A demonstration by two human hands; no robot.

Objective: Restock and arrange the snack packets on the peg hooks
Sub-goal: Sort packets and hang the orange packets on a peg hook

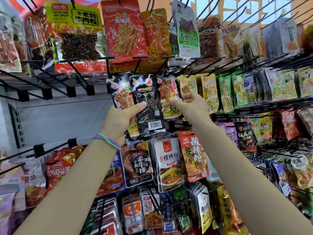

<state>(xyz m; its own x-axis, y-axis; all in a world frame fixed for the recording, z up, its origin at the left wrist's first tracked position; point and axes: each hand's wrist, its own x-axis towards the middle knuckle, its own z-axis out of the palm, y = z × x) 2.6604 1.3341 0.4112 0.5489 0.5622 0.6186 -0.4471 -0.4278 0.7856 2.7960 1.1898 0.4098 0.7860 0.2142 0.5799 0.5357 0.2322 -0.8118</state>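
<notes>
The left hand [122, 119] grips glossy black packets [147, 106], the front one showing its barcoded back, at the rack's [254, 106] middle row, while the right hand [189, 106] pinches a hanging yellow packet [187, 85].

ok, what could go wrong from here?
1. The left hand grips several black packets fanned in one stack; the front one could slide out and drop.
2. The right hand reaches among hanging packets, touching the yellow packet; a nudge may knock it off its peg hook.
3. The front black packet shows its barcode side, so it may get hung backwards.
</notes>
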